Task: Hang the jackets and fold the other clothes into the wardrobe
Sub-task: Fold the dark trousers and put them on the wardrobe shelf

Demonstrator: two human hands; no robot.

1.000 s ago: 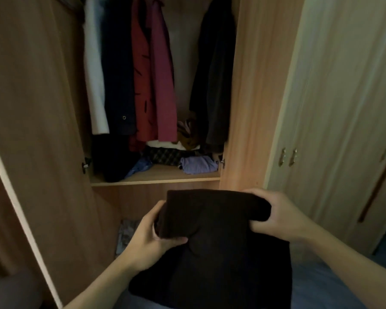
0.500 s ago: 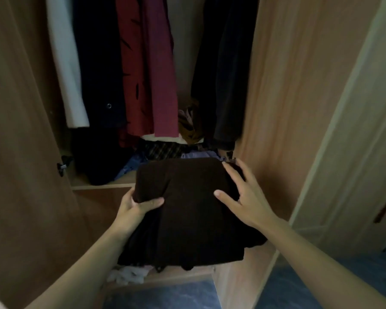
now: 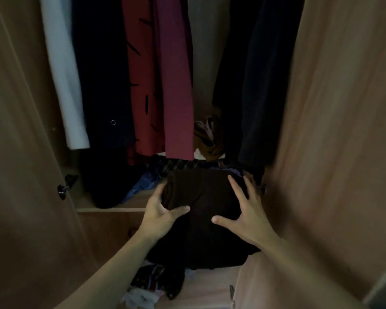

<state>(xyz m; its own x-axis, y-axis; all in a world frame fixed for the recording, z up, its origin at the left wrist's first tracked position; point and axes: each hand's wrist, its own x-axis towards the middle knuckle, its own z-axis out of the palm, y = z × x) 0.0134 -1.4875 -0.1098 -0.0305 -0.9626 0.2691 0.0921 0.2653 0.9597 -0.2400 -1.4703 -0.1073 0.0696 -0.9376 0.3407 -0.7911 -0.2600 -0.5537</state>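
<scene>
A folded dark brown garment (image 3: 201,197) is at the front of the wardrobe shelf (image 3: 112,209), its far end over the folded clothes lying there, its near part hanging below the shelf edge. My left hand (image 3: 163,214) grips its left side, thumb on top and fingers underneath. My right hand (image 3: 245,210) lies flat on top of it with fingers spread. Above hang a white jacket (image 3: 62,85), a navy one (image 3: 103,81), a red one (image 3: 140,85), a maroon one (image 3: 176,85) and a dark coat (image 3: 254,85).
Open wardrobe doors flank the opening, the left door (image 3: 20,152) and the right door (image 3: 332,141). Folded and crumpled clothes (image 3: 207,139) fill the shelf's back. More crumpled clothes (image 3: 156,284) lie on the lower level under my arms.
I have moved closer to the wardrobe. Both hands have carried the folded garment forward and onto the shelf's front. My right hand has gone from gripping its edge to lying flat on top.
</scene>
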